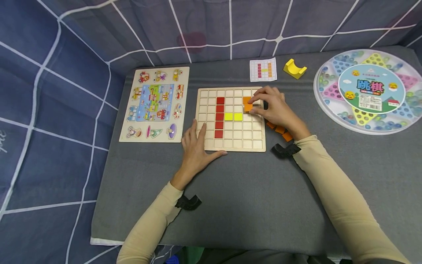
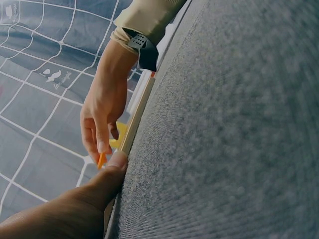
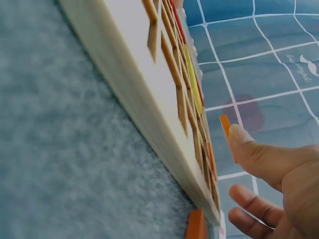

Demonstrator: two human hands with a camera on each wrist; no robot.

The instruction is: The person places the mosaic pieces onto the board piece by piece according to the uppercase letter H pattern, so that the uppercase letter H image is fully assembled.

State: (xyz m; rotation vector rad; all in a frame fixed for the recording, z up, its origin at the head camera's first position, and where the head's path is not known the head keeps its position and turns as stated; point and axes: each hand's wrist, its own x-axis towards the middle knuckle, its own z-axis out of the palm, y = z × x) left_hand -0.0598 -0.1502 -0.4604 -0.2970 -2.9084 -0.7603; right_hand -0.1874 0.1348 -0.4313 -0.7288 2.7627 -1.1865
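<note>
A wooden grid board (image 1: 233, 143) carries a column of red square tiles (image 1: 219, 116) and two yellow tiles (image 1: 233, 116) beside it. My right hand (image 1: 273, 104) pinches an orange tile (image 3: 227, 129) between thumb and fingers, just above the board's right part in the right wrist view. One orange tile (image 1: 246, 99) sits in the grid right behind it. My left hand (image 1: 195, 150) rests at the board's near left corner, fingers spread and mostly straight, its thumb (image 2: 117, 160) along the near edge.
Several loose orange tiles (image 1: 280, 130) lie right of the board, under my right wrist. Behind it are a pattern card (image 1: 263, 70) and a yellow curved block (image 1: 294, 69). A picture puzzle board (image 1: 155, 104) lies left, a round marble game (image 1: 372, 91) right.
</note>
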